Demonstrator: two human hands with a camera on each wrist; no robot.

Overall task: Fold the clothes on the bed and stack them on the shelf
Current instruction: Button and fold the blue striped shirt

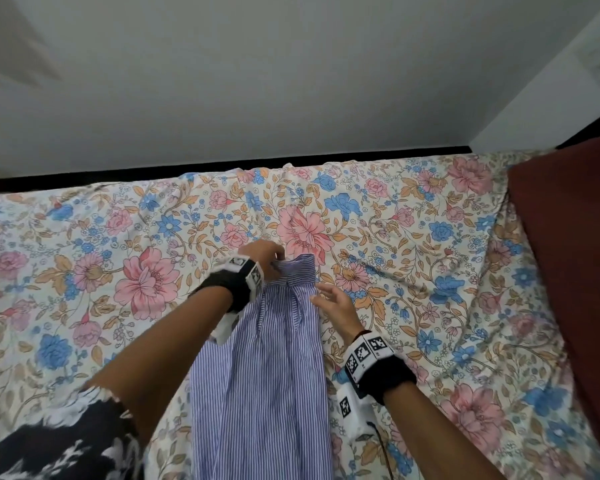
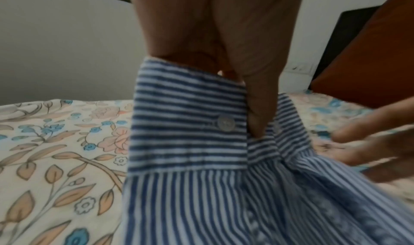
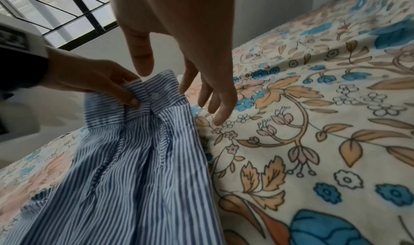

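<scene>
A blue-and-white striped shirt (image 1: pixel 264 368) lies lengthwise on the floral bed sheet (image 1: pixel 413 244), its collar (image 1: pixel 300 268) pointing to the far side. My left hand (image 1: pixel 267 259) pinches the collar's left end, thumb and fingers curled on the cloth. The left wrist view shows that collar (image 2: pixel 188 117) with a white button (image 2: pixel 225 122) beside my thumb. My right hand (image 1: pixel 333 303) hovers beside the shirt's right shoulder, fingers spread and straight, holding nothing. From the right wrist, those fingers (image 3: pixel 215 96) hang just right of the collar (image 3: pixel 154 91).
A dark red pillow (image 1: pixel 568 271) lies at the bed's right end. A grey wall (image 1: pixel 257 81) runs behind the bed, with a barred window (image 3: pixel 56 9) to the left. The patterned black-and-white sleeve (image 1: pixel 56 441) of another garment shows at lower left.
</scene>
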